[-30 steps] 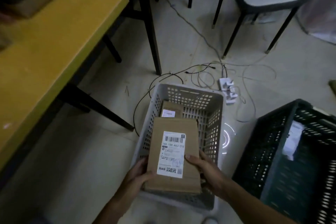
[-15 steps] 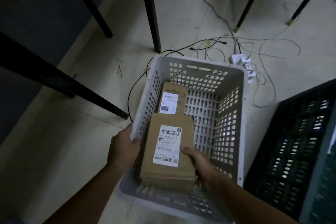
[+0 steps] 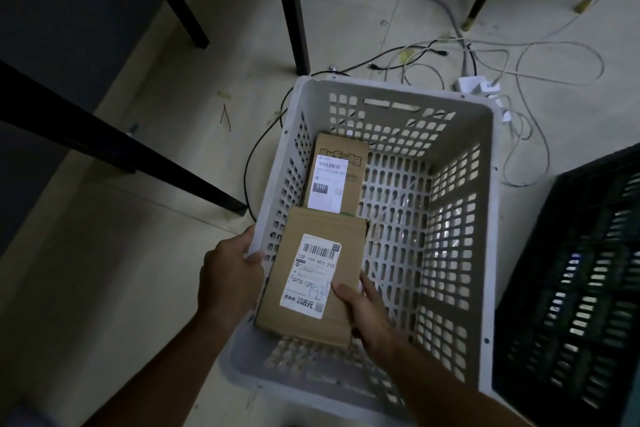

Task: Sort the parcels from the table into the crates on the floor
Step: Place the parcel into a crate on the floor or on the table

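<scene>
flat brown cardboard parcel with white label (image 3: pixel 311 282) — low inside the pale grey slotted plastic crate (image 3: pixel 460 218) | right hand (image 3: pixel 365 308) pinches its near right corner | left hand (image 3: pixel 230 279) grips crate rim | likely light, stiff — hold by edges

I see a grey crate (image 3: pixel 460 204) on the floor, walls perforated. Inside, at its left side, lies a brown parcel (image 3: pixel 337 170), white label up, reading "010". Nearer me, a second parcel (image 3: pixel 311 284) sits inside the crate, label up, its far edge overlapping the first parcel's near end. My right hand (image 3: pixel 363 305) grips this parcel's near right corner, thumb on top beside the label. My left hand (image 3: pixel 230 279) rests on the crate's left rim, fingers curled over it. A dark crate (image 3: pixel 571 288) stands just right of the grey one. Cables (image 3: pixel 485 55) and a white power strip (image 3: pixel 478 87) lie beyond. Black table legs (image 3: pixel 291 7) stand at upper left.
</scene>
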The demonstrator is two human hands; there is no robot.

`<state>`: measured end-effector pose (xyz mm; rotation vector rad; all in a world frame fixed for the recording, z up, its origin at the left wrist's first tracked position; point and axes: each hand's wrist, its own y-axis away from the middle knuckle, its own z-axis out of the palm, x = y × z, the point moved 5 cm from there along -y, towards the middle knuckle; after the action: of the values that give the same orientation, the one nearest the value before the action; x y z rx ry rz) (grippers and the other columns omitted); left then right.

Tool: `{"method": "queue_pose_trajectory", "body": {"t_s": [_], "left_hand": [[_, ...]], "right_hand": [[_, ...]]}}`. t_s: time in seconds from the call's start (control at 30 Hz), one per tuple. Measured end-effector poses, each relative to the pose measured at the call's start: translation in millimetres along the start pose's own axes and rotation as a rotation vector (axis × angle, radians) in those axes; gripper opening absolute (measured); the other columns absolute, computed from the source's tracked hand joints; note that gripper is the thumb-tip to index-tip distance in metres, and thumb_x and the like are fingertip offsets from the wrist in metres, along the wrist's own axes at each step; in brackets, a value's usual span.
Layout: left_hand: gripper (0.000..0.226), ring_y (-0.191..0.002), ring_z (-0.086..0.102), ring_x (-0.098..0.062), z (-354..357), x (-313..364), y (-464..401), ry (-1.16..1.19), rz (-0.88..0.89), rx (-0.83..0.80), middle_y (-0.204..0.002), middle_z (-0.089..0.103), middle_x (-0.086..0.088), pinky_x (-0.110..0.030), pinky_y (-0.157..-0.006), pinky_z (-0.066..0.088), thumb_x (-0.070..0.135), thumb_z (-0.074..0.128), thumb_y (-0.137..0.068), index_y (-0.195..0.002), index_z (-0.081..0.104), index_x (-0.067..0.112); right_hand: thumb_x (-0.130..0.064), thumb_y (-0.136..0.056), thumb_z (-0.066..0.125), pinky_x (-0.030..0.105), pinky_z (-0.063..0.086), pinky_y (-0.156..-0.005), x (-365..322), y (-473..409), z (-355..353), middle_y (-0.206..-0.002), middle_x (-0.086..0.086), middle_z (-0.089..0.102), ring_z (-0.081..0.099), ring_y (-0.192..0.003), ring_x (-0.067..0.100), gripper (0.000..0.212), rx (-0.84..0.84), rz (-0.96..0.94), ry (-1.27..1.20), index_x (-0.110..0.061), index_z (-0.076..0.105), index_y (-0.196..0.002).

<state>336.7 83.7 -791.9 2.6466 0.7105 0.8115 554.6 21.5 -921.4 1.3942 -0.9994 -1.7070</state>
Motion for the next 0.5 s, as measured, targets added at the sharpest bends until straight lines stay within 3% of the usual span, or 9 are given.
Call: {"method": "queue_pose_trajectory", "body": {"t_s": [0.1,0.23,0.4,0.5], "left_hand": [[0.044,-0.105,0.069,-0.026,0,-2,0,0.01,-0.002,0.008,-0.121,0.072,-0.005,-0.035,-0.086,0.056,0.012,0.061,-0.097,-0.139,0.059,0.024],[0.044,-0.106,0.069,-0.026,-1,0,2,-0.002,0.003,0.017,-0.121,0.072,-0.006,-0.039,-0.089,0.058,0.014,0.061,-0.097,-0.14,0.058,0.024],[0.043,-0.106,0.069,-0.024,-2,0,3,-0.005,0.009,0.015,-0.122,0.072,-0.005,-0.038,-0.091,0.057,0.012,0.06,-0.097,-0.139,0.059,0.022],[0.042,-0.106,0.07,-0.024,-2,2,3,-0.009,0.006,0.02,-0.122,0.072,-0.005,-0.038,-0.089,0.057,0.012,0.06,-0.098,-0.139,0.059,0.021]], "right_hand": [[-0.017,-0.094,0.069,0.033,0.058,-0.068,5,-5,3,-0.123,-0.003,0.072,0.072,-0.095,0.016,0.05,-0.001,-0.004,0.064,-0.036,0.054,-0.138],[-0.029,-0.092,0.073,0.049,0.056,-0.098,9,-9,3,-0.128,-0.002,0.07,0.07,-0.109,0.02,0.034,0.015,-0.052,0.262,-0.042,0.06,-0.121],[-0.033,-0.094,0.069,0.047,0.052,-0.104,12,-14,3,-0.128,-0.004,0.069,0.066,-0.116,0.022,0.04,0.113,-0.097,0.381,-0.032,0.06,-0.132],[-0.03,-0.091,0.073,0.04,0.055,-0.098,7,-12,0,-0.12,-0.001,0.071,0.068,-0.105,0.018,0.044,0.109,-0.075,0.385,-0.025,0.061,-0.134]]}}
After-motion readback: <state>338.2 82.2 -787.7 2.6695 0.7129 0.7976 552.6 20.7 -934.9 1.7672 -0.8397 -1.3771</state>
